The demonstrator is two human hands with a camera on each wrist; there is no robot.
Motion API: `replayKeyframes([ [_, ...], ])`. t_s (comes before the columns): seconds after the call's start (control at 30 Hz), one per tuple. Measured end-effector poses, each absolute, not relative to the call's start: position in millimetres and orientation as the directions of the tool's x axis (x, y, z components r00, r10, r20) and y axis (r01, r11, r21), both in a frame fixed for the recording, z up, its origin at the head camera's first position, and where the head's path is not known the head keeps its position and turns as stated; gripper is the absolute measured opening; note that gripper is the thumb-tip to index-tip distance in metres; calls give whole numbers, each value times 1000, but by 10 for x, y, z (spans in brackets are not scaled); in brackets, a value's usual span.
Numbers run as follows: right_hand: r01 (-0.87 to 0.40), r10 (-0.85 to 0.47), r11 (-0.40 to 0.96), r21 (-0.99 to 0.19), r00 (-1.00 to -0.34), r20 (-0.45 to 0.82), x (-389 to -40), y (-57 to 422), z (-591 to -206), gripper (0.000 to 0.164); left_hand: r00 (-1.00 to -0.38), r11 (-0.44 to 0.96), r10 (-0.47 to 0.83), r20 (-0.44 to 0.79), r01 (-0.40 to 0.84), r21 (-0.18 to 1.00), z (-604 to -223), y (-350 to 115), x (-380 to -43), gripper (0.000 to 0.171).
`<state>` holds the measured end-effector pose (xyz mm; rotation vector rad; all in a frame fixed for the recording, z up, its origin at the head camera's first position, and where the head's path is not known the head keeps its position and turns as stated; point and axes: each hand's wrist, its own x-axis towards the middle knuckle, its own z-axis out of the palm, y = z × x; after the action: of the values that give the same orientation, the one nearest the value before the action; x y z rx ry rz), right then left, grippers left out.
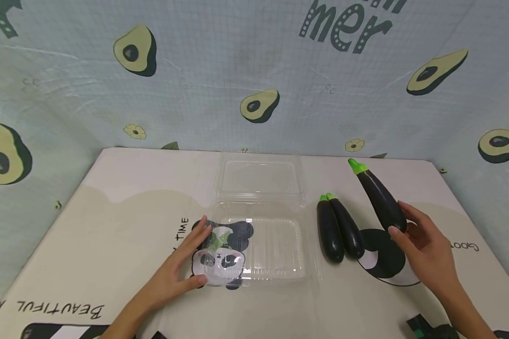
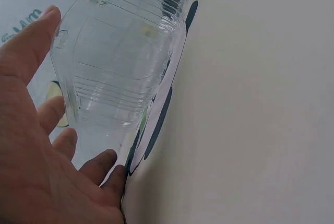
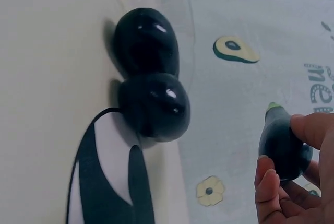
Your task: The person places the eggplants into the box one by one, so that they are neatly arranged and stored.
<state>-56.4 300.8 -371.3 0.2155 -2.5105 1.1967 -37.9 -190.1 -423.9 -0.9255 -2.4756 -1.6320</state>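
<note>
My right hand (image 1: pixel 428 247) grips a dark eggplant (image 1: pixel 379 200) near its rounded bottom end, thumb on one side and fingers on the other. Its bright green stem end points up and to the left, and the eggplant is raised off the table. Two more eggplants (image 1: pixel 330 233) lie side by side on the table, left of that hand. A clear plastic clamshell box (image 1: pixel 275 245) lies with its lid (image 1: pixel 260 176) folded back and nothing inside. At the box's left side is my left hand (image 1: pixel 174 275), fingers spread, fingertips right at the rim in the left wrist view.
The table (image 1: pixel 123 235) has a printed cover with a panda (image 1: pixel 225 261) showing through the box's left part. Behind it hangs a pale blue cloth (image 1: pixel 203 108) with avocado prints. A black object (image 1: pixel 432 327) shows at the lower right edge.
</note>
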Motion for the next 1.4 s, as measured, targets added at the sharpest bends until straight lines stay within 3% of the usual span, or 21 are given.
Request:
replayKeyframes([
  [0.57, -422, -151, 565, -709, -898, 414, -701, 2706, -3498, 65, -814, 256, 456, 360, 508, 823, -4249, -1902, -385, 87],
  [0.8, -521, -273, 515, -681, -853, 445, -773, 2563, -3499, 68, -814, 256, 458, 357, 506, 824, -4250, -1902, -386, 87],
  [1.4, -567, -420, 479, -671, -818, 392, -945, 2105, -3503, 61, -808, 258, 458, 371, 520, 814, -4248, -1905, -383, 85],
])
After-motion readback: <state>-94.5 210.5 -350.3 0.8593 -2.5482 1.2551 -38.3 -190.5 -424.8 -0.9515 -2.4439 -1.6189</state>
